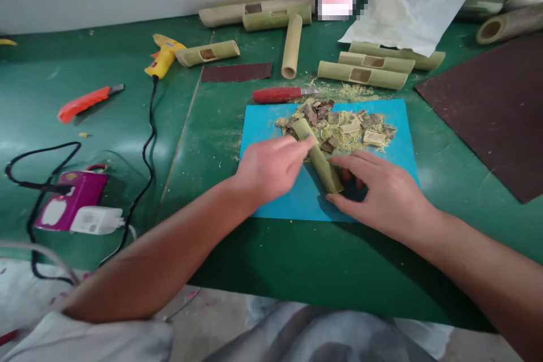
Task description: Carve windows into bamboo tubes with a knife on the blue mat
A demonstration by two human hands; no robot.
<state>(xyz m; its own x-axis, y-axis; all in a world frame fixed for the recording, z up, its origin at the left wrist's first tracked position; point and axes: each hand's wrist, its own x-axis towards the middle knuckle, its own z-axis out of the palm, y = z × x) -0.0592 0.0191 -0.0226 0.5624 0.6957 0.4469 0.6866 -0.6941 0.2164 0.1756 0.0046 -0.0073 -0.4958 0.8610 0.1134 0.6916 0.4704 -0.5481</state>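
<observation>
A green bamboo tube [326,169] lies at a slant over the blue sheet [271,206]. My right hand [382,186] grips its near end between thumb and fingers. Curled nearly closed, my left hand [275,167] presses its fingertips to the upper part of the tube, near a cut-out. Whatever those fingers pinch is hidden or too small to name. Behind the tube is a heap of bamboo chips and shavings [352,130]. A red-handled carving knife [278,94] rests just past the sheet's far edge.
Farther back lie several notched bamboo tubes [362,75], a brown sandpaper strip [236,72] and white paper [403,17]. To the left are a yellow glue gun [163,59] with a cord, an orange utility knife [85,103] and a purple power strip [72,198]. A large brown sheet [492,107] is at right.
</observation>
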